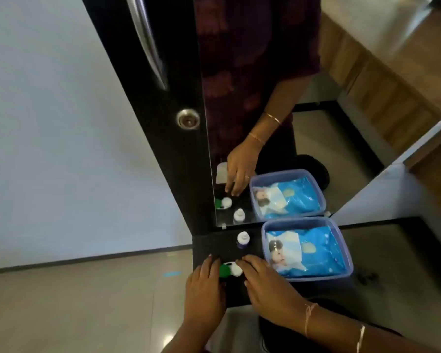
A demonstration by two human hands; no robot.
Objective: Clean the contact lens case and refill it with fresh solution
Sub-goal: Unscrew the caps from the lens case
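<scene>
A contact lens case (230, 269) with one green cap and one white cap lies on the dark shelf (214, 247) in front of a mirror. My left hand (205, 284) rests beside the green cap, fingers fairly straight and touching it. From the other side my right hand (266, 284) comes in, its fingertips touching the white cap. A small solution bottle (242, 240) with a white cap stands upright just behind the case.
A lidless blue plastic box (346, 253) holding a blue wipes packet (306, 250) stands on the shelf to the right. The mirror (316, 138) behind reflects the case, the bottle, the box and a hand. To the left stands a dark door with a round lock (188, 119); the floor lies below.
</scene>
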